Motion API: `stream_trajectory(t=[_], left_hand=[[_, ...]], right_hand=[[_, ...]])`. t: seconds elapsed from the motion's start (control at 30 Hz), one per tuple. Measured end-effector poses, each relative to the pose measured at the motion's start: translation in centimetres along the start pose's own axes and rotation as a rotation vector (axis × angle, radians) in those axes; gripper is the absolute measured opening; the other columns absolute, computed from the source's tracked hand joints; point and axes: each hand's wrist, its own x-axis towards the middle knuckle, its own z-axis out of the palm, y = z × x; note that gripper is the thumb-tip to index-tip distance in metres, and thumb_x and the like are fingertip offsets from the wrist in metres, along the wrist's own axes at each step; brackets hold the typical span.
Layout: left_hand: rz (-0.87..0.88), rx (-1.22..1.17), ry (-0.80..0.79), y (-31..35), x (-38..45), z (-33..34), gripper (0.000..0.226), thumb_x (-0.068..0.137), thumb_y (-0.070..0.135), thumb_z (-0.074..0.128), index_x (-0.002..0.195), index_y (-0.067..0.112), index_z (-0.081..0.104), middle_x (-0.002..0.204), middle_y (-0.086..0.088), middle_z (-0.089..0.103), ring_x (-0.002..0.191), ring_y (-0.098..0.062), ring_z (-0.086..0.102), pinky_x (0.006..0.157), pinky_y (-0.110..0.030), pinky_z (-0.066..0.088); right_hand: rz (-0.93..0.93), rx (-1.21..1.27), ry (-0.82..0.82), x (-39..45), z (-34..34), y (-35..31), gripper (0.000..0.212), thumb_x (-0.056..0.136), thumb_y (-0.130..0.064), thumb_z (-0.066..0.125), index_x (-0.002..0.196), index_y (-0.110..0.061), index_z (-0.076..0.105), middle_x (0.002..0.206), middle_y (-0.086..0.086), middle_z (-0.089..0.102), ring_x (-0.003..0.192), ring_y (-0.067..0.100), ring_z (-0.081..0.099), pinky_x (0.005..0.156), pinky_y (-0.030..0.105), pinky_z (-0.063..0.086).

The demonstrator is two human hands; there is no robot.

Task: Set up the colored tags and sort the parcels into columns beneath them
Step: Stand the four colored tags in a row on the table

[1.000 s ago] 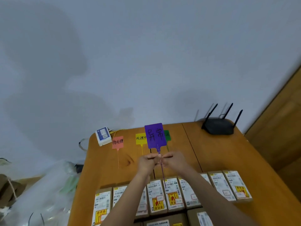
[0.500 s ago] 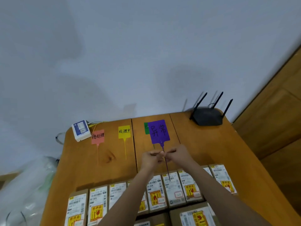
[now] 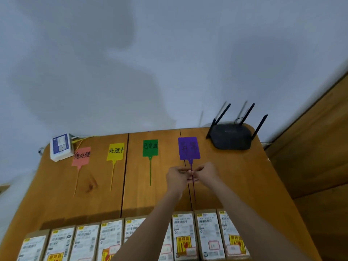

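Both hands, left hand (image 3: 178,178) and right hand (image 3: 206,172), pinch their grip closed on the purple tag's (image 3: 188,148) thin tail.

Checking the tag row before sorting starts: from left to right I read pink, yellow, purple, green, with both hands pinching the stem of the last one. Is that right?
Not quite: the last two colours are swapped. The head view shows pink tag, yellow tag, green tag, then purple tag. The left hand and right hand do pinch the stem of the last one, which is the purple tag.
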Motion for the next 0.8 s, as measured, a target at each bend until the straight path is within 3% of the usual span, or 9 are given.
stream_trajectory(t=[0.13, 0.2, 0.23, 0.3, 0.37, 0.5, 0.6, 0.73, 0.8], left_hand=[[0.096, 0.172, 0.043, -1.2, 3.8, 2.3, 0.019, 0.088, -0.01, 0.059, 0.091, 0.001, 0.075, 0.078, -0.021, 0.071, 0.066, -0.027, 0.071, 0.06, -0.033, 0.062], [0.164, 0.293, 0.054, -2.1, 5.9, 3.2, 0.029, 0.086, -0.004, 0.056, 0.069, 0.011, 0.073, 0.071, -0.021, 0.071, 0.063, -0.025, 0.066, 0.063, -0.04, 0.061], [0.175, 0.348, 0.05, -2.6, 7.0, 3.5, 0.028, 0.083, -0.001, 0.053, 0.061, 0.007, 0.069, 0.067, -0.022, 0.068, 0.058, -0.021, 0.059, 0.058, -0.039, 0.056], [0.19, 0.422, 0.042, -3.5, 9.2, 4.0, 0.024, 0.079, 0.003, 0.049, 0.062, -0.003, 0.064, 0.063, -0.024, 0.064, 0.055, -0.014, 0.048, 0.054, -0.034, 0.046], [0.173, 0.416, 0.016, -3.5, 10.3, 4.4, 0.027, 0.084, -0.004, 0.049, 0.062, -0.007, 0.064, 0.06, -0.022, 0.062, 0.054, -0.011, 0.049, 0.053, -0.031, 0.05], [0.143, 0.391, -0.014, -4.2, 12.8, 4.7, 0.041, 0.088, -0.013, 0.047, 0.058, 0.011, 0.061, 0.054, 0.002, 0.057, 0.046, 0.0, 0.051, 0.048, -0.013, 0.048], [0.136, 0.412, -0.01, -5.0, 14.0, 4.7, 0.048, 0.085, -0.017, 0.046, 0.053, 0.016, 0.057, 0.053, 0.002, 0.055, 0.045, 0.0, 0.05, 0.049, -0.014, 0.048], [0.132, 0.433, -0.001, -5.4, 14.5, 4.7, 0.034, 0.084, -0.019, 0.043, 0.063, -0.004, 0.065, 0.06, -0.01, 0.057, 0.048, -0.005, 0.047, 0.046, -0.013, 0.043], [0.131, 0.445, 0.034, -5.9, 15.0, 4.7, 0.04, 0.085, -0.016, 0.045, 0.061, 0.006, 0.067, 0.06, -0.006, 0.061, 0.052, -0.008, 0.052, 0.052, -0.024, 0.05]], right_hand=[[0.062, -0.008, 0.002, 4.3, -0.3, 1.3, 0.021, 0.083, -0.01, 0.074, 0.062, -0.011, 0.071, 0.072, 0.017, 0.076, 0.071, 0.031, 0.076, 0.076, 0.048, 0.062], [0.091, -0.023, 0.005, 6.3, 0.0, 1.6, 0.024, 0.084, -0.009, 0.071, 0.061, -0.012, 0.07, 0.074, 0.017, 0.075, 0.073, 0.03, 0.075, 0.077, 0.048, 0.062], [0.096, -0.042, 0.006, 7.3, 0.1, 1.6, 0.026, 0.085, -0.009, 0.071, 0.06, -0.014, 0.068, 0.076, 0.017, 0.075, 0.076, 0.03, 0.075, 0.078, 0.048, 0.061], [0.11, -0.072, 0.014, 9.3, 0.5, 1.8, 0.03, 0.085, -0.008, 0.069, 0.056, -0.016, 0.065, 0.077, 0.017, 0.075, 0.079, 0.03, 0.074, 0.079, 0.048, 0.061], [0.125, -0.088, 0.023, 11.3, 0.9, 2.1, 0.031, 0.084, -0.006, 0.066, 0.054, -0.015, 0.064, 0.075, 0.016, 0.075, 0.077, 0.031, 0.074, 0.078, 0.048, 0.061], [0.14, -0.119, 0.002, 14.1, 2.0, 2.8, 0.024, 0.087, -0.006, 0.065, 0.064, -0.011, 0.069, 0.077, 0.014, 0.075, 0.077, 0.026, 0.074, 0.078, 0.042, 0.062], [0.156, -0.111, 0.003, 15.1, 2.6, 3.1, 0.023, 0.088, -0.003, 0.063, 0.067, -0.006, 0.071, 0.074, 0.015, 0.074, 0.074, 0.028, 0.074, 0.073, 0.041, 0.063], [0.15, -0.089, -0.002, 15.6, 3.2, 3.4, 0.026, 0.089, 0.001, 0.059, 0.066, 0.0, 0.072, 0.059, 0.01, 0.067, 0.055, 0.022, 0.067, 0.056, 0.03, 0.058], [0.137, -0.088, 0.017, 15.9, 3.6, 3.4, 0.022, 0.087, 0.0, 0.06, 0.07, 0.005, 0.073, 0.066, 0.017, 0.072, 0.061, 0.028, 0.07, 0.062, 0.038, 0.061]])
